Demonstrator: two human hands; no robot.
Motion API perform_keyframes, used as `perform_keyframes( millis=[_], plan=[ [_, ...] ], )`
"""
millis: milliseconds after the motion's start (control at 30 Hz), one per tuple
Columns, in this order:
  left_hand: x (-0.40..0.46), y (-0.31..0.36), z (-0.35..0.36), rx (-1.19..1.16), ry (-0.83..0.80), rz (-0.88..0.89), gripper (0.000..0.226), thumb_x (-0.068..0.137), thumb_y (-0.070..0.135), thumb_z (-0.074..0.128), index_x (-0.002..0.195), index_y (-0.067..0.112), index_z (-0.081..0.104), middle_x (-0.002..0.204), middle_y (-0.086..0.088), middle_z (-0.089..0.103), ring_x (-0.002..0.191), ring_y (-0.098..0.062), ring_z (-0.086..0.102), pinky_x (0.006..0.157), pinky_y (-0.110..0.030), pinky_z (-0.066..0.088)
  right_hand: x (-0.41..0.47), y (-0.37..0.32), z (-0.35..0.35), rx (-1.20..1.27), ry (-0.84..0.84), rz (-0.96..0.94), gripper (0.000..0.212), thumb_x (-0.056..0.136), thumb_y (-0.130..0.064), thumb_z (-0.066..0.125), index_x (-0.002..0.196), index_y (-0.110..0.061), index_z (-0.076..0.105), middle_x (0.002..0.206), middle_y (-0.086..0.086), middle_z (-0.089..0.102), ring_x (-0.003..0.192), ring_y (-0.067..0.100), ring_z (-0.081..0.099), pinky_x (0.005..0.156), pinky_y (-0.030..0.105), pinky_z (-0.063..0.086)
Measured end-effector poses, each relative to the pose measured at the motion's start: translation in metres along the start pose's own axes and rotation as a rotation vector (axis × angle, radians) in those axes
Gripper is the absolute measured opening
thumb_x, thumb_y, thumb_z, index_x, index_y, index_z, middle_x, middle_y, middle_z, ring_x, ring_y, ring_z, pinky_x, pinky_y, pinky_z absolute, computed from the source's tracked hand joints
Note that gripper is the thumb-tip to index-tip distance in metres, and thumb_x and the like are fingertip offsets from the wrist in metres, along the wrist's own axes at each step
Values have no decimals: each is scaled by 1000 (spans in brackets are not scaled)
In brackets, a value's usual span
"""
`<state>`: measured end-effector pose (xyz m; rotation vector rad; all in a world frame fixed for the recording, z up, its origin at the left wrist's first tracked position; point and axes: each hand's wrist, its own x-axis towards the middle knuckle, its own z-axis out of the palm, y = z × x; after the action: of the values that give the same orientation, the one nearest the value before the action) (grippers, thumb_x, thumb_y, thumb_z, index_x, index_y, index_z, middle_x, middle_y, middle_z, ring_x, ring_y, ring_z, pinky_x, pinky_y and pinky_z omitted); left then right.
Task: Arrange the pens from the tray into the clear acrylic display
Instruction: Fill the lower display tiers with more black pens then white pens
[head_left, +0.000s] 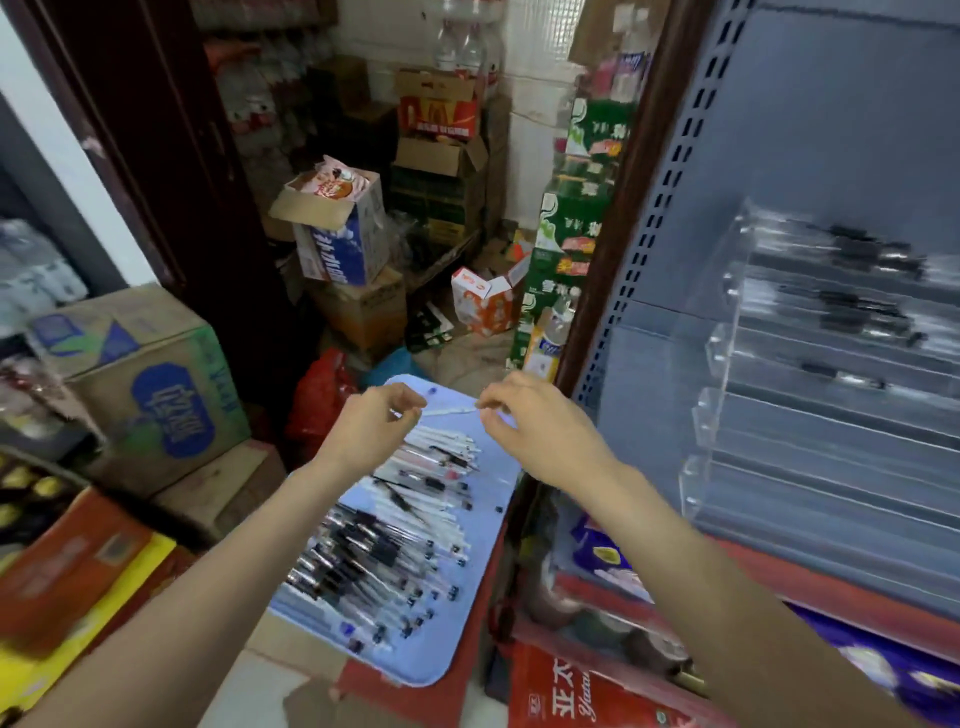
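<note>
Both hands pinch one white pen (451, 410), held level above the far end of the blue tray (457, 644): left hand (382, 415) on its left end, right hand (524, 423) on its right. Many pens (384, 545) lie heaped in the tray. Clear acrylic display (810, 374) stands right, on the grey shelf (810, 130), some pens in its upper tiers.

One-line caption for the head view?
Both hands, left hand and right hand, pinch one pen above the tray.
</note>
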<state>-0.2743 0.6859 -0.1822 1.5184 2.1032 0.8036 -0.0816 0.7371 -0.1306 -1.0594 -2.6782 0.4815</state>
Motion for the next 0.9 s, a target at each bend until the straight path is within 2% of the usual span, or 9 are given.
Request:
perform_keyframes(
  millis=[100,167,333,400,467,600,700,833,900],
  plan=[
    [4,-44,5,90,-90,-32,22,93,18,52,112,14,63,109,-9,67,98,-27,62,78,-29,47,23,-5,54,12,-172,107,30,101,-23,39,121,-11,57,118,9,56,101,26,54,87,41,46],
    [7,-67,12,178,-164,-35,25,94,16,50,116,11,61,118,-14,63,106,-31,58,84,-32,46,33,2,86,11,-231,208,29,101,-21,40,121,-9,56,119,13,55,100,31,56,86,44,49],
    [11,-100,32,464,-266,100,45,99,18,39,143,17,33,151,-5,30,133,-23,37,100,-31,33,42,33,138,-55,-289,440,37,98,-15,41,135,-12,44,126,13,47,104,33,54,72,40,49],
    [16,-113,39,524,-272,132,50,100,17,36,148,19,21,157,0,14,142,-19,22,108,-31,24,43,43,149,-106,-326,466,39,98,-14,40,137,-14,41,126,13,47,107,32,52,76,41,49],
    [28,-125,47,547,-284,151,54,99,15,36,149,20,16,158,1,9,145,-17,13,112,-32,18,47,50,158,-131,-329,475,38,97,-11,39,135,-13,44,122,14,49,106,33,52,79,42,50],
    [52,-140,60,599,-275,181,63,90,13,57,145,22,28,152,1,29,140,-19,26,110,-33,21,52,55,165,-109,-302,521,37,95,0,39,129,-10,49,120,16,51,103,35,55,78,40,50],
    [67,-136,60,599,-238,193,47,92,5,46,136,21,42,139,-3,42,129,-24,39,102,-35,27,52,58,165,-50,-286,523,32,93,2,42,121,-6,54,117,17,52,98,37,56,80,43,51],
    [89,-136,60,538,-250,174,32,95,5,41,120,19,55,120,-7,50,112,-29,46,87,-36,35,48,58,161,-8,-224,501,19,93,4,38,103,0,54,99,19,53,83,38,56,67,42,47],
    [98,-137,57,523,-278,176,27,95,6,43,113,17,59,115,-7,53,110,-27,48,86,-35,35,46,56,159,40,-196,508,15,95,1,38,98,1,52,93,18,51,81,35,53,63,40,42]
  ],
)
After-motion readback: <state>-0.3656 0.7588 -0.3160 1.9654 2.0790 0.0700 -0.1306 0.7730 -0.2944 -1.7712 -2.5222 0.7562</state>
